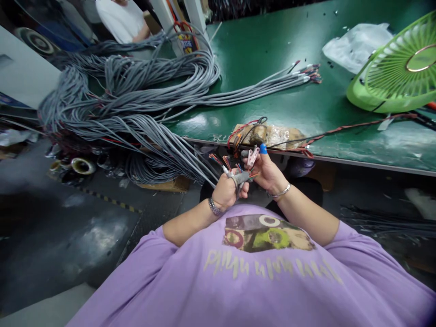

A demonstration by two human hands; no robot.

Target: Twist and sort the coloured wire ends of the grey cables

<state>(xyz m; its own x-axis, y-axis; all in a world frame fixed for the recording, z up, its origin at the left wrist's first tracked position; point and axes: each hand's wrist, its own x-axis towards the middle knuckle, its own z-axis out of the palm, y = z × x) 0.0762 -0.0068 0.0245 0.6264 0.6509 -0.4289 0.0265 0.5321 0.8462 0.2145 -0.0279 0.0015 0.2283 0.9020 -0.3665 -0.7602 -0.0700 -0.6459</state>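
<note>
My left hand (pixel 227 190) is closed around a bundle of grey cables (pixel 242 177) whose ends fan out into thin coloured wires (pixel 226 161). Close beside it on the right is my right hand (pixel 269 175), its thumb wearing a blue finger cover (pixel 263 149). A small pink clip-like tool (pixel 252 156) sits between that thumb and the fingers. Some orange-red wire ends lie by the right fingers; whether those fingers touch them I cannot tell. Just beyond both hands, at the bench edge, is a tape-wrapped block (pixel 272 135) with a dark fixture and red and black leads.
Long grey cables (pixel 136 86) heap over the left of the green bench (pixel 259 41), and one bundle stretches right to bared wire ends (pixel 311 73). At the right stand a green fan (pixel 402 68) and a clear plastic bag (pixel 356 45). Another person (pixel 121 20) is at the far left.
</note>
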